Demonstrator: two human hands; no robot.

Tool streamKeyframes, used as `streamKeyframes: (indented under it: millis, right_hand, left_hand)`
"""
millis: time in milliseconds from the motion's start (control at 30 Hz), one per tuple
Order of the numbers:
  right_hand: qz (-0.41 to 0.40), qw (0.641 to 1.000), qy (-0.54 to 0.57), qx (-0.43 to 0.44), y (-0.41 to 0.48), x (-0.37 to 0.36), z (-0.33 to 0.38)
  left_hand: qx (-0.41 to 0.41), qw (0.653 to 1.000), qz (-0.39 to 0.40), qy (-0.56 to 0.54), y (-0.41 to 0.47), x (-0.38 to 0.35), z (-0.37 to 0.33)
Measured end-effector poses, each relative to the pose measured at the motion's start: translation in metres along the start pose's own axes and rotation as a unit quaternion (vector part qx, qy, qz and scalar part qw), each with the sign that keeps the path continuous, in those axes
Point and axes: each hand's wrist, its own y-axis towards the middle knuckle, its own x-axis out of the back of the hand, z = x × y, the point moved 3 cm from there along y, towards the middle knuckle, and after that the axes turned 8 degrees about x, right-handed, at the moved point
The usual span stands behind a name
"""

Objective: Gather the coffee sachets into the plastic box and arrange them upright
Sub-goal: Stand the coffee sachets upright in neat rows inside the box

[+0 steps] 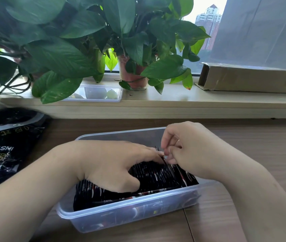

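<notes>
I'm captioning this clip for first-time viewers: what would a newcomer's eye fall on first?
Two bare hands meet over a clear plastic box in the middle of the wooden table. The left hand clasps a packed row of black coffee sachets, and the right hand pinches at their top edges. Behind them, large-leaved green plants crowd the windowsill, and a black instant-coffee bag lies at far left.

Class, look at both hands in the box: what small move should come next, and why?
Probably the right hand should tip the pinched black coffee sachets upright; they lean in the clear plastic box while the left hand grips the stack.
</notes>
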Motion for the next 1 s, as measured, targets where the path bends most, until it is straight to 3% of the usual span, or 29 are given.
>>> streamKeyframes:
  millis: [133,233,467,633,1000]
  right_hand:
    - [-0.176,0.982,0.004,0.063,-0.004,0.020,-0.007]
    - [-0.281,0.959,0.021,0.037,-0.007,0.024,-0.022]
    - [-0.258,0.950,0.171,-0.037,-0.004,0.002,-0.039]
    - [-0.267,0.942,0.195,-0.048,-0.002,0.000,-0.042]
    - [-0.262,0.933,0.243,-0.047,-0.002,-0.002,-0.049]
  left_hand:
    - [0.012,0.999,-0.051,0.011,0.005,-0.008,0.003]
    - [0.012,0.997,-0.058,0.045,0.013,-0.013,0.006]
    - [-0.013,0.991,-0.076,0.109,0.022,-0.004,-0.010]
    - [-0.037,0.978,-0.095,0.184,0.024,0.018,-0.049]
    - [0.044,0.968,-0.144,0.203,0.051,0.011,-0.057]
